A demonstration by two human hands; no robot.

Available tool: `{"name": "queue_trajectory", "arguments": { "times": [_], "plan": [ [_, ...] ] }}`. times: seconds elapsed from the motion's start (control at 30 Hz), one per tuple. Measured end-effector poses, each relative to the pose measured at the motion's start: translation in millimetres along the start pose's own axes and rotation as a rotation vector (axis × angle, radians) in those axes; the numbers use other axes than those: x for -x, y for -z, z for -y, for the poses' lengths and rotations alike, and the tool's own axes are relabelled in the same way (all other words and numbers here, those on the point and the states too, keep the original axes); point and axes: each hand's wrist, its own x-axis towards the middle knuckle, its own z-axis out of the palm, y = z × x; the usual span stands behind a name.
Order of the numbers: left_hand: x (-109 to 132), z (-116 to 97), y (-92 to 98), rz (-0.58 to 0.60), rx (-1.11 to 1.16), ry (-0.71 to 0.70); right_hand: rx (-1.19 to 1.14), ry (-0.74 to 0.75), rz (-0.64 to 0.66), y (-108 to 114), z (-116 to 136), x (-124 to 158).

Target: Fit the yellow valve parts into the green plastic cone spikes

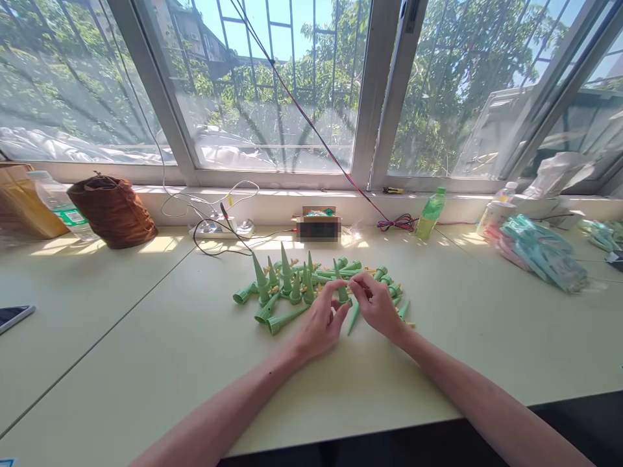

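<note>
A green plastic cone-shaped spike (342, 295) is upright between the thumb and fingers of my left hand (321, 318). Close beside it, my right hand (377, 301) is closed in a pinch near the spike's side; whatever its fingertips hold is too small to make out. Around both hands lies a cluster of similar green spikes, some standing on their wide caps, like the tall spike (286, 272), others on their sides, like the lying spike (285, 321). Small orange-yellow pieces (274, 289) are scattered among them. Another spike (354, 318) lies just below my hands.
Behind the cluster stand a small open box (318, 224), a power strip (224, 227) with cables and a green bottle (431, 214). A brown bag (113, 211) sits at left, plastic-wrapped packets (545, 253) at right. A phone (14, 318) lies at the left edge.
</note>
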Motion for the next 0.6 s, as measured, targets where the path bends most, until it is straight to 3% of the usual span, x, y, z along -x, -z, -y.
{"name": "queue_trajectory", "arguments": {
  "times": [0.4, 0.6],
  "plan": [
    [0.4, 2.4, 2.4, -0.019, -0.265, -0.238, 0.028, 0.037, -0.004, 0.6, 2.3, 0.0],
    [-1.3, -1.0, 4.4, -0.010, -0.371, -0.265, 0.032, 0.032, 0.002, 0.9, 2.5, -0.6]
  ]
}}
